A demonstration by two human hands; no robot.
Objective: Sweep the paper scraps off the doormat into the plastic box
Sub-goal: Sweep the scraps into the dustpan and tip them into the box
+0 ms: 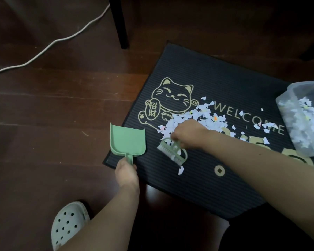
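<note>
Head view shows your left hand (126, 172) gripping the thin handle of the green dustpan (127, 140). The pan sits at the left edge of the doormat (198, 69), partly over the mat and partly over the floor (43, 115), with its open mouth pointing away from you. Your right hand (187, 135) is curled round the loop handle of the green brush (170, 151). Its white bristles point down at the near side of the scraps (203, 116), just right of the dustpan with a bare strip of mat between them. Whether the bristles touch the mat cannot be told.

The main heap of scraps lies mid-mat, spilling over the foot of the gold cat print (170, 96) and the start of the WELCOME lettering. Your right hand hides its near part. Looser bits trail right toward the box (288, 89), and one stray scrap (181, 170) lies alone nearer you, just below the brush and left of the gold coin print (219, 170).

The box is translucent, stands at the mat's right end, is cut by the frame edge, and holds scraps. Your right forearm crosses the near right of the mat and covers the print there.

Beyond the mat's far corner stands a dark chair leg (121, 22). A white cable (49, 45) runs across the floor on the left, well apart from the mat. A pale clog (67, 225) with holes sits at the bottom left, beside your left forearm
</note>
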